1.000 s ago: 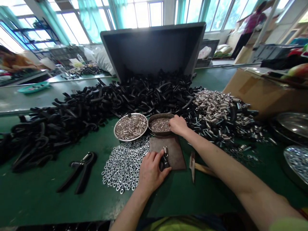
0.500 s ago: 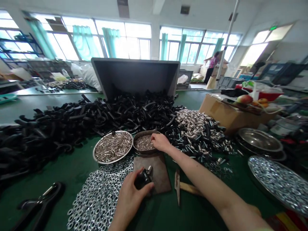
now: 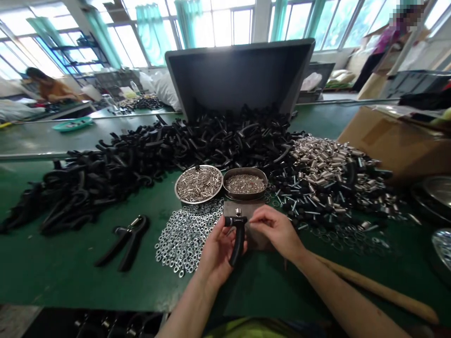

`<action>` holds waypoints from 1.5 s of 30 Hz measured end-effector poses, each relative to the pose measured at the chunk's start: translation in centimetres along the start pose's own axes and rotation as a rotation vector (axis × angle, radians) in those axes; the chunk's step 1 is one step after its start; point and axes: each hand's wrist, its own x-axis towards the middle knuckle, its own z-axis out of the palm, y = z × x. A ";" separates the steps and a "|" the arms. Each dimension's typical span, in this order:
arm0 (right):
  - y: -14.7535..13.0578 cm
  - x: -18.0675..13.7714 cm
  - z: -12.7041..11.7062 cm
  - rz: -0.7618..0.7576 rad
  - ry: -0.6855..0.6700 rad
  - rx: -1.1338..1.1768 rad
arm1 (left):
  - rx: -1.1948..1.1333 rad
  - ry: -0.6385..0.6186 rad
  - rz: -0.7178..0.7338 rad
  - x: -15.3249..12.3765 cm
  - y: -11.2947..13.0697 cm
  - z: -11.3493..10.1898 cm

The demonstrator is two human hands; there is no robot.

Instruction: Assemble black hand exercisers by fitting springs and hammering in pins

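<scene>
My left hand is closed around a black curved handle, its short crosspiece uppermost. A small silver cylinder shows just behind the crosspiece; whether it is attached, I cannot tell. Beside the crosspiece's right end, my right hand has thumb and forefinger pinched together; anything between them is too small to make out. Under both hands lies a flat metal plate. Behind it stand a round dish of thin silver pins and an oval tin of tiny metal pieces.
Loose nuts spread left of the plate, near a hand grip exerciser. Black handles pile before a tipped grey bin. Silver springs or sleeves heap at right. A wooden tool handle passes by my right forearm.
My right hand has come back from the oval tin to the black handle. The left hand has turned the handle so its curved part shows. The view has shifted downward and left.
</scene>
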 end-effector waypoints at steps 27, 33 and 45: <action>1.8 -3.1 -5.0 -0.482 -0.268 -1.168 | 2.080 -0.144 0.873 1.8 -0.9 -2.7; 4.0 -11.3 -10.5 0.052 -0.113 -1.105 | 2.063 0.014 0.852 2.1 -0.8 -2.5; -2.1 -6.6 -4.9 0.023 0.017 -0.526 | 2.072 0.010 0.847 2.3 -0.7 -2.2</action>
